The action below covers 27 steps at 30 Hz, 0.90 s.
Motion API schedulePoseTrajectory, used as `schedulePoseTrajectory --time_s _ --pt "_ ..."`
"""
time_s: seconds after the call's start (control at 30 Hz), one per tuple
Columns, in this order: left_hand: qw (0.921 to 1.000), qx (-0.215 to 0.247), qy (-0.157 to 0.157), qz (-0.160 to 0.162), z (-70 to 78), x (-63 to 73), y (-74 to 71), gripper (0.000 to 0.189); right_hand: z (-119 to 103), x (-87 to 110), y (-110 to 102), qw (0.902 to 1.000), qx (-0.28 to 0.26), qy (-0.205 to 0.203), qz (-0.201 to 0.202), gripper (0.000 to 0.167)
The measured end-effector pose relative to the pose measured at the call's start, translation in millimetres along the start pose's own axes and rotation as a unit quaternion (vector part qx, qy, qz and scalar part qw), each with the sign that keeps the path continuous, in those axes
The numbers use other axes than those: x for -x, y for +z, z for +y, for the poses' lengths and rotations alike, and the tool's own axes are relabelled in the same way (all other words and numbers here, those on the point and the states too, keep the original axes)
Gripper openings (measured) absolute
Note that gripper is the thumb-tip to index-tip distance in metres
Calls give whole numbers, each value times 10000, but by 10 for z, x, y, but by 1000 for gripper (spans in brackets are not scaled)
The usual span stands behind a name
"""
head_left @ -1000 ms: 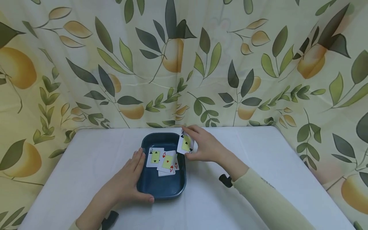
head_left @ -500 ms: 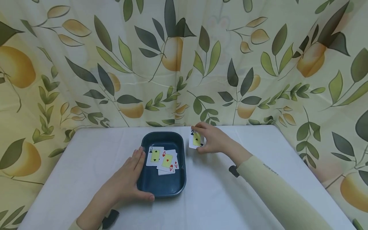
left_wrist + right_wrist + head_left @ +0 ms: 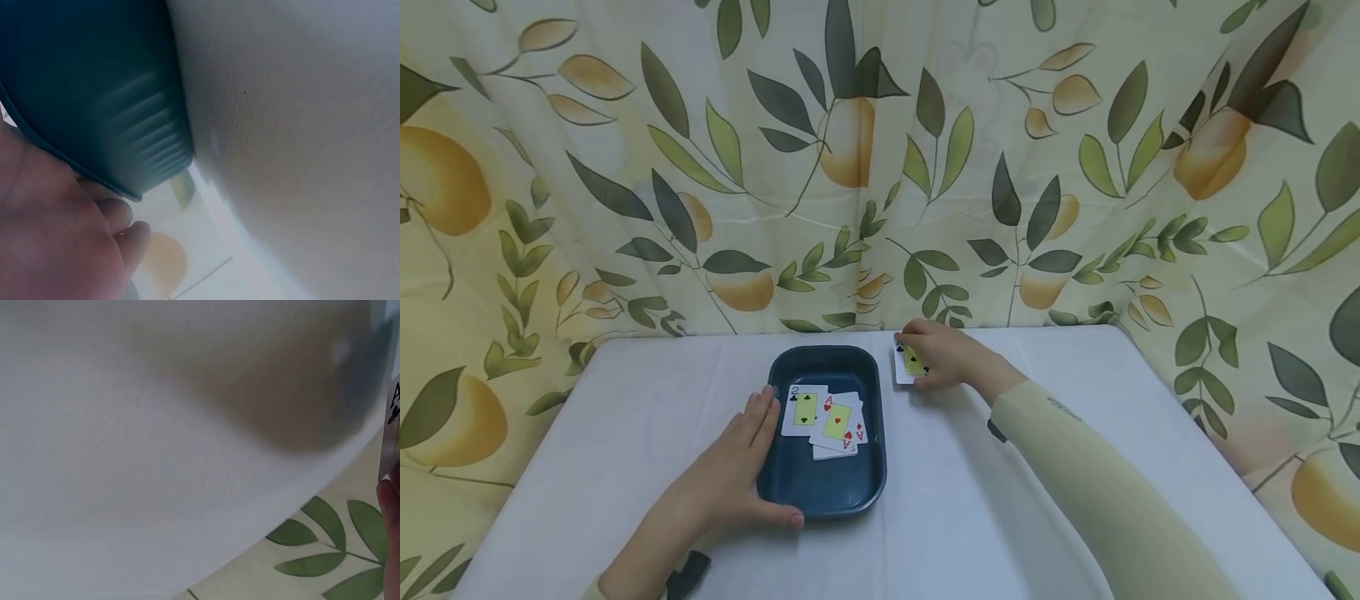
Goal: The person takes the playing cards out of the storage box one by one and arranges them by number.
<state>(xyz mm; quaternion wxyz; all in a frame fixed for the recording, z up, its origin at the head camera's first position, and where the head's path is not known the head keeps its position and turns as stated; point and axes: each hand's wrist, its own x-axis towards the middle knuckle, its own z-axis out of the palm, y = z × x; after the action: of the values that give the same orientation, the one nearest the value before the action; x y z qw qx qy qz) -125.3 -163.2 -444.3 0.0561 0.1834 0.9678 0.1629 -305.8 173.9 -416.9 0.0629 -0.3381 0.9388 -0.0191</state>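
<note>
right fingers (image 3: 919,328) pinch card (image 3: 912,362), likely ace

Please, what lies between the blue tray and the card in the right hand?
In the head view, only a narrow, bare strip of white tablecloth shows between the tray and the card.

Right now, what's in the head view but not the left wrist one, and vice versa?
Only the head view shows the right hand pinching a club card and legible cards in the blue tray. Only the left wrist view shows ribs on the tray's side. Both show the tray, the left hand against it, the white tablecloth and the patterned curtain.
</note>
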Motion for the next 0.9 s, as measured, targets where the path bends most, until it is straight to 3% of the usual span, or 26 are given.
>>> schedulePoseTrajectory --time_s 0.3,0.5,0.9 --pt "10000 26 -32 -72 -3 47 40 149 -44 -180 265 9971 -16 464 -607 80" --pt "9999 70 -68 -88 10 37 31 148 -38 -222 269 9973 64 550 -479 77" --pt "9999 22 -110 -80 7 15 -22 149 28 -264 282 9962 -233 591 -600 66"
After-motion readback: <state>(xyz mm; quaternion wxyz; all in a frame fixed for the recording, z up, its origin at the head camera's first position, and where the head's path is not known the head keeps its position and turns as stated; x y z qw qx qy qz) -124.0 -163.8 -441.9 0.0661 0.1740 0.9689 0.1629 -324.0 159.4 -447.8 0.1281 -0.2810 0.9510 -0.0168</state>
